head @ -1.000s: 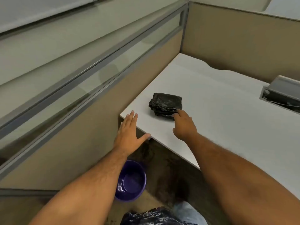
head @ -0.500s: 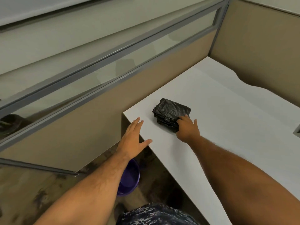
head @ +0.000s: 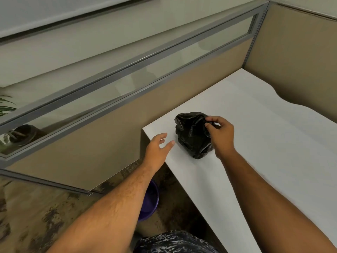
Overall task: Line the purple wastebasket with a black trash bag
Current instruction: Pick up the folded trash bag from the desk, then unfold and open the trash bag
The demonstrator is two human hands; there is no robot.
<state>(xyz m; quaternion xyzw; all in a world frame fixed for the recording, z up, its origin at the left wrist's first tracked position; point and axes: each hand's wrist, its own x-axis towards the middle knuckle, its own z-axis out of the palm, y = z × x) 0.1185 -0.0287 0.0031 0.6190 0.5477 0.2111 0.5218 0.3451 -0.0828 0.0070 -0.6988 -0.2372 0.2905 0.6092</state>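
Bag [head: 191, 136] sits crumpled near the desk [head: 273, 143] corner, right hand [head: 221, 134] pinching its three o'clock edge; left hand [head: 157, 147] spread, empty. One thin layer could slip free.

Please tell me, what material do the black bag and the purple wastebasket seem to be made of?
The black trash bag looks like thin plastic film: it is glossy, crumpled, with many small shiny creases. The purple wastebasket, mostly hidden behind the left forearm, seems to be smooth moulded plastic with a soft sheen, though too little shows to be sure.

Crumpled black trash bag [head: 191, 134] on desk; purple wastebasket [head: 149, 199] below.
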